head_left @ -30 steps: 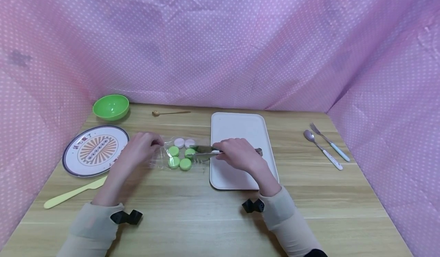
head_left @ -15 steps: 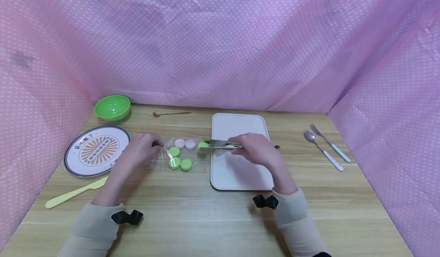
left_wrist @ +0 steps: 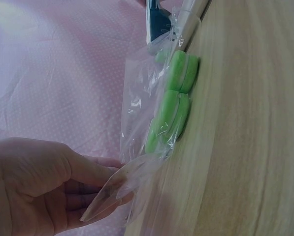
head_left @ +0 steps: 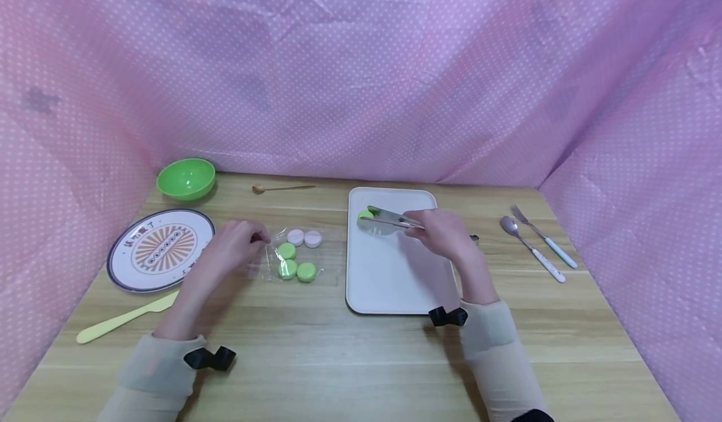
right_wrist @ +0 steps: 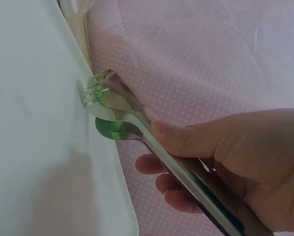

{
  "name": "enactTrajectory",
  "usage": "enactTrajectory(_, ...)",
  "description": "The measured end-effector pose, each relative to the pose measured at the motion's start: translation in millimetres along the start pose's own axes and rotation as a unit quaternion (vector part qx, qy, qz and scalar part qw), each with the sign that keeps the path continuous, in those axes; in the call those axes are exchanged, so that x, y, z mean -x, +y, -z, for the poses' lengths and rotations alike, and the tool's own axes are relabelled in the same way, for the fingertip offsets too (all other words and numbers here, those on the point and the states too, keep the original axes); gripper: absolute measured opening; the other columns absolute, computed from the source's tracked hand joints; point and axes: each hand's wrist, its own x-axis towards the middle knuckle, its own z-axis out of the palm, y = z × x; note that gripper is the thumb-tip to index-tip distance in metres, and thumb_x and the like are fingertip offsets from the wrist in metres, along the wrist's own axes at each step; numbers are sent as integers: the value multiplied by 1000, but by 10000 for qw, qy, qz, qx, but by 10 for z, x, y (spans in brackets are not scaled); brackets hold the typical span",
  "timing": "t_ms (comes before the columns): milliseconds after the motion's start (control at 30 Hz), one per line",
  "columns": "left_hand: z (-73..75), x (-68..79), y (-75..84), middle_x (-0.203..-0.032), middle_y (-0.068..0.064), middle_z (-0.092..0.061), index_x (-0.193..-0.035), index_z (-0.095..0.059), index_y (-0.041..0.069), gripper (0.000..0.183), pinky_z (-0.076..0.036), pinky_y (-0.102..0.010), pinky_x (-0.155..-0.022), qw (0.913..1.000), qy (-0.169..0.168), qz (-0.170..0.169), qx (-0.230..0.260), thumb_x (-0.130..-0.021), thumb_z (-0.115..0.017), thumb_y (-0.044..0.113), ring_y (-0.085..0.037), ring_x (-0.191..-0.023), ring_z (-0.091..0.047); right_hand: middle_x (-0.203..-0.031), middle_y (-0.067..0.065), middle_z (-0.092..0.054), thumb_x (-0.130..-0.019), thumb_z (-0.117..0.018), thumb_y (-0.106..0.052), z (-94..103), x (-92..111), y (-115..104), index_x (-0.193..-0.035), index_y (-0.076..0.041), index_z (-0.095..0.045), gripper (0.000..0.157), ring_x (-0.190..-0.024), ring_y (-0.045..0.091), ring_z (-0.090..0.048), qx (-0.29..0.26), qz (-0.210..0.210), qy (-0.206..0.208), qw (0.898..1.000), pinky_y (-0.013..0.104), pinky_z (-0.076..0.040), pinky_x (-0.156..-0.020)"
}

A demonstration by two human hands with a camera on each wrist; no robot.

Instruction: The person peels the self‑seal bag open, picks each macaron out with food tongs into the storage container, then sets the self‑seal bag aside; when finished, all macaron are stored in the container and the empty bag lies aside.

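At the left, my left hand (head_left: pixel 231 249) pinches the open end of a clear plastic bag (left_wrist: pixel 139 83) lying on the table. Inside the bag are green macarons (head_left: pixel 307 272) and two pale pink ones (head_left: pixel 313 239). Over the white tray (head_left: pixel 389 287), my right hand (head_left: pixel 442 234) grips metal serving tongs (head_left: pixel 395 217), thumb on one arm and fingers on the other. Held between the tongs' ends is one green macaron (head_left: pixel 365 214), near the tray's far left part. In the right wrist view the forked tong end (right_wrist: pixel 119 98) largely covers that macaron.
A patterned round plate (head_left: pixel 160 249) lies left of the bag, with a green bowl (head_left: pixel 186 179) behind it and a yellow knife (head_left: pixel 121 320) in front. A small gold spoon (head_left: pixel 282 189) lies at the back. A spoon (head_left: pixel 533 249) and fork (head_left: pixel 544 237) are at the right.
My right hand with the tongs has drawn a green macaron out of the bag and carried it right and back over the tray. The left hand stays on the bag.
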Motion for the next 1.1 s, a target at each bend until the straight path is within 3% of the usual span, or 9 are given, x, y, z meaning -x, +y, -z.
enactTrajectory(200, 3, 0, 0, -97, -10, -72, -93, -73, 11, 17, -52, -47, -83, 10000, -12, 7, 5, -81, -63, 4, -29, -92, -65, -101, 4, -72, -88, -64, -29, -44, -22, 14, -117, -17, -65, 31, -78, 22, -65, 124, 92, 86, 9998, 40, -50, -65)
enactTrajectory(667, 12, -3, 3, -96, -11, -73, -93, -73, 10, 18, -53, -46, -81, 10000, -52, 17, -20, -81, -62, 3, -28, -89, -66, -105, 1, -71, -89, -63, -30, -58, -43, 17, -118, -20, -65, 30, -86, 22, -65, 69, -67, -141, 9999, 39, -51, -69)
enactTrajectory(1100, 7, 0, 0, -96, -10, -73, -92, -73, 10, 16, -53, -47, -81, 10000, -17, -33, -39, -81, -63, 5, -30, -90, -66, -102, 2, -71, -90, -61, -31, -53, -38, 14, -119, -19, -64, 31, -80, 20, -62, 72, -119, -175, 9997, 38, -49, -66)
